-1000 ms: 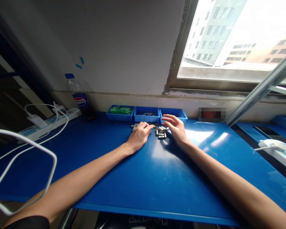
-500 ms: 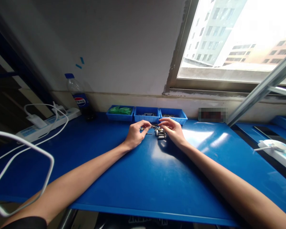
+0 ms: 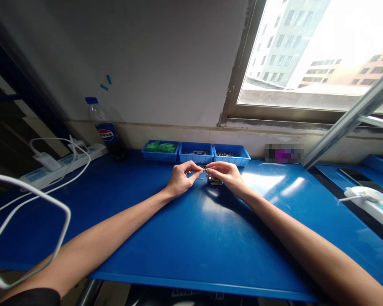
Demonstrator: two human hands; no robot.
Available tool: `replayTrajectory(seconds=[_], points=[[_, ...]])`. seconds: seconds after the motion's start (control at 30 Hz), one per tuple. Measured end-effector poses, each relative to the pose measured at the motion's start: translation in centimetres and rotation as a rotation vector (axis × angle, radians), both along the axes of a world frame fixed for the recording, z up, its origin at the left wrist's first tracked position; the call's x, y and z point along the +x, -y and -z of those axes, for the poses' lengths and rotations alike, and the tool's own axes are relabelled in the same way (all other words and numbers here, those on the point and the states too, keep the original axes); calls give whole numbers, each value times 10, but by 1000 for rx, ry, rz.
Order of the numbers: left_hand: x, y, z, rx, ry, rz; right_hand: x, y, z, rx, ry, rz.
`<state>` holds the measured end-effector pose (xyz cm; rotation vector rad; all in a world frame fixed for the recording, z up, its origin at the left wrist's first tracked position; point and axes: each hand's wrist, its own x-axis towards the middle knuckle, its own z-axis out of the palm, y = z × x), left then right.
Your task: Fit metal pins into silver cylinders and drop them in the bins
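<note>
My left hand and my right hand meet over the middle of the blue table, both with thumb and forefinger pinched together. Between the fingertips is a small piece, too tiny to name; I cannot tell which hand bears it. Small metal cylinders lie on the table just under my right fingers, partly hidden by them. A thin metal pin rests near my left fingertips.
Behind my hands stand three blue bins: one with green bags, one with metal cylinders, one with pins. A cola bottle, power strips and a white cable flank the table.
My right hand has moved left and its fingers have closed, so the fingertips of both hands now meet. The metal cylinders are more covered than before.
</note>
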<state>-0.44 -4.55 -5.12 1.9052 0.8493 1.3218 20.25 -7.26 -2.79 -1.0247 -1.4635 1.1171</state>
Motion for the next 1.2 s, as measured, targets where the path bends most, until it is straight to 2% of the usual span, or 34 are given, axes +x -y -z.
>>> replayTrajectory(seconds=[0.1,0.17,0.3,0.4,0.5,0.83,1.0,1.2], points=[[0,0,-1,14,-40,-1,-1,1,-1,-31,-9,-1],[-1,1,-3,77,-121,-64,0,-1,0,-38,-13,34],[-1,5,-6,289,-382,-209,8,-12,5,92,-80,250],[-1,7,-5,346,-544,-201,15,-19,7,164,-164,365],[-1,6,-3,351,-614,-178,18,-21,8,154,-163,371],[0,3,-1,398,-561,-129,10,-12,8,160,-66,282],[1,4,-2,398,-436,-128,8,-9,9,168,-34,264],[-1,5,-8,294,-236,-144,4,-4,8,188,51,215]])
